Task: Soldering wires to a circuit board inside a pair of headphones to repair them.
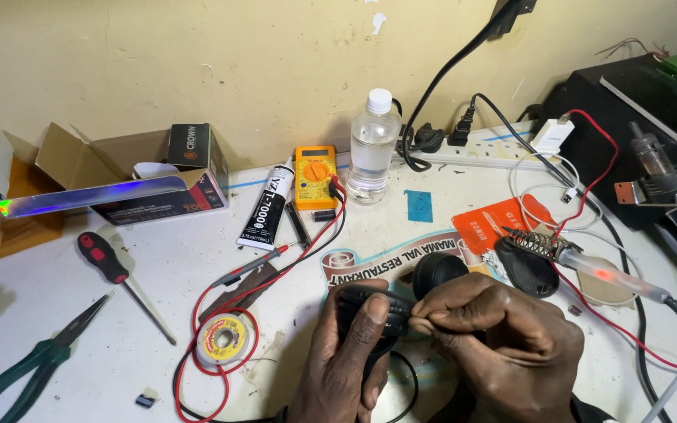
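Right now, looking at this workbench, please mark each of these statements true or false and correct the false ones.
1. Both hands hold a black headset. True: the left hand and right hand grip the black headset.
2. The soldering iron lies flat on the table. False: the soldering iron rests in its stand.
3. The plastic bottle is capped and upright. True: the plastic bottle stands beside the yellow multimeter.
4. The screwdriver has a green handle. False: the screwdriver has a red and black handle; the pliers are green.
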